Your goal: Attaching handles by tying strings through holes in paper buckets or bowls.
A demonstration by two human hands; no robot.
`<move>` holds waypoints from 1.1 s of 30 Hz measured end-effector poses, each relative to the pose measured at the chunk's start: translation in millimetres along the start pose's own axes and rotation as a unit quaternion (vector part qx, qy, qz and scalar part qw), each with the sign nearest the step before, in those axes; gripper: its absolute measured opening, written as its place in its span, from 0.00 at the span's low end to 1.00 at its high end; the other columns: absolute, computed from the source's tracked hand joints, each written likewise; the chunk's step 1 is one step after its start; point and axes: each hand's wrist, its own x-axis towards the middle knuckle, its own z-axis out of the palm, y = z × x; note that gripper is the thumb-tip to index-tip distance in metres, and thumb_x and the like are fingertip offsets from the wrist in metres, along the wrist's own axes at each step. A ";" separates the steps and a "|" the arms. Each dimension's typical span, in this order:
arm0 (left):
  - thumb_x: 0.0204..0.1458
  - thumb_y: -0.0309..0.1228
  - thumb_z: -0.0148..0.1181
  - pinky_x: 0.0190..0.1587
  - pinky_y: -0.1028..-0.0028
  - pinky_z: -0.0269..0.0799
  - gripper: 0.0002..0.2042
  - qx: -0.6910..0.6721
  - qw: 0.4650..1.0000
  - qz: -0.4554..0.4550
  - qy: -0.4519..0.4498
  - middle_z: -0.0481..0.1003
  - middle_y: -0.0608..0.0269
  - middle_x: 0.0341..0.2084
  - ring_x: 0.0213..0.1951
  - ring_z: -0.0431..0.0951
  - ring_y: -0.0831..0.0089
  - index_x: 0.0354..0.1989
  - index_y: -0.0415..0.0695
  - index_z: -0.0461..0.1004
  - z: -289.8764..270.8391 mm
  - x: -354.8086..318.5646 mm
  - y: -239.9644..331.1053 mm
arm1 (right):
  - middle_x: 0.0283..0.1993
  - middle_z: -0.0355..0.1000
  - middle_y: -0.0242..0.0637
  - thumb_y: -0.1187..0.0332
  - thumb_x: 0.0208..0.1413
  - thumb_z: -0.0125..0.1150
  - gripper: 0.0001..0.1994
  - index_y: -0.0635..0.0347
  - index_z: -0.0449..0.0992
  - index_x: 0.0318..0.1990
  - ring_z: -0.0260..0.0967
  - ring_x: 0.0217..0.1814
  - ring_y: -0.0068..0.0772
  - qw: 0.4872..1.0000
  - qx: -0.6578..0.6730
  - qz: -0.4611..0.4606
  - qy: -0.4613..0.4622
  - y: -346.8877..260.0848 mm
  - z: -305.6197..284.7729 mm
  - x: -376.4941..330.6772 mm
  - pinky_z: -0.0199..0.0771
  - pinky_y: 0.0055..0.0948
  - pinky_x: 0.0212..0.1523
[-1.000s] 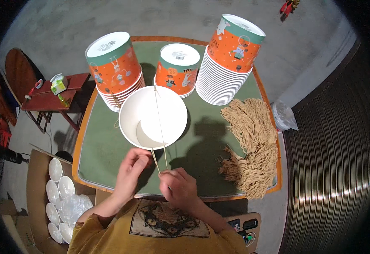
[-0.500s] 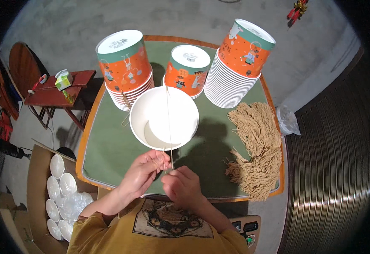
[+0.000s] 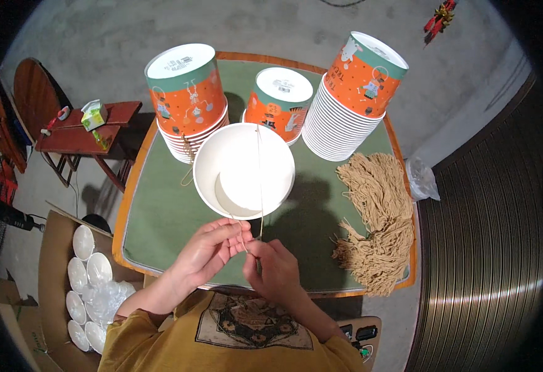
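Observation:
A white paper bucket [image 3: 215, 149] stands at the near middle of the table, its open mouth up. From its far rim a thin tan cord [image 3: 261, 177] runs taut across the mouth to my hands. My left hand [image 3: 206, 251], just below the near rim, pinches a short length of cord between thumb and fingertips. Beside it, my right hand [image 3: 273, 266] is closed with the cord at its thumb and index finger. The fingertips of both hands nearly meet. How the cord strands cross between them is too fine to make out.
Stacks of upturned orange-and-green paper buckets stand at left [image 3: 184, 99], middle [image 3: 274, 108] and right [image 3: 358, 80]. A small cord bundle [image 3: 188, 152] hangs by the left stack. Tan cords [image 3: 377, 217] lie heaped at right. A cardboard box [image 3: 57, 248] holds white containers at lower left.
My right hand has shifted slightly right and up, its fingertips now against the cord nearer the left hand. The left fingers have spread a little, still pinching the cord.

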 end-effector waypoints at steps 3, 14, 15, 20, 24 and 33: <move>0.60 0.28 0.52 0.49 0.75 0.71 0.07 0.007 1.000 0.011 0.008 0.76 0.61 0.35 0.39 0.76 0.73 0.41 0.37 0.71 4.8 -0.9 2.6 | 0.28 0.68 0.36 0.76 0.45 0.63 0.11 0.59 0.71 0.38 0.66 0.27 0.39 0.999 -0.017 0.036 -0.001 -4.1 -1.1 3.8 0.69 0.35 0.27; 0.57 0.26 0.49 0.46 0.76 0.71 0.06 0.022 0.996 0.032 0.082 0.74 0.65 0.31 0.36 0.75 0.75 0.37 0.39 0.71 7.9 7.9 12.3 | 0.26 0.64 0.32 0.76 0.40 0.63 0.12 0.57 0.71 0.35 0.63 0.25 0.35 0.993 -0.052 -0.096 -0.038 1.0 -0.7 11.9 0.66 0.31 0.25; 0.56 0.27 0.50 0.47 0.75 0.71 0.05 0.031 0.995 0.029 0.090 0.74 0.65 0.30 0.35 0.75 0.76 0.36 0.39 0.71 8.8 7.7 13.5 | 0.27 0.64 0.31 0.76 0.38 0.63 0.12 0.56 0.71 0.34 0.62 0.25 0.34 0.992 -0.056 -0.111 -0.036 2.2 -1.4 13.2 0.66 0.30 0.25; 0.59 0.30 0.50 0.41 0.79 0.69 0.06 0.067 0.989 0.013 0.128 0.73 0.68 0.29 0.33 0.73 0.80 0.34 0.41 0.72 9.9 8.5 20.3 | 0.28 0.64 0.29 0.75 0.37 0.63 0.14 0.56 0.73 0.36 0.62 0.26 0.31 0.985 -0.062 -0.159 -0.039 6.8 -1.4 16.9 0.66 0.28 0.26; 0.58 0.31 0.50 0.40 0.80 0.68 0.07 0.080 0.992 0.014 0.101 0.74 0.69 0.28 0.32 0.73 0.81 0.34 0.42 0.72 7.6 10.7 25.2 | 0.29 0.64 0.29 0.74 0.38 0.63 0.16 0.55 0.74 0.40 0.63 0.27 0.30 0.983 -0.076 -0.168 -0.024 9.7 1.8 15.9 0.67 0.27 0.27; 0.48 0.15 0.44 0.46 0.78 0.65 0.19 0.425 0.874 0.197 0.128 0.71 0.63 0.39 0.42 0.70 0.75 0.49 0.42 0.65 -74.4 29.1 11.6 | 0.31 0.65 0.32 0.74 0.44 0.64 0.14 0.52 0.75 0.41 0.67 0.33 0.38 0.969 -0.234 -0.079 0.015 34.2 -41.9 51.1 0.71 0.33 0.30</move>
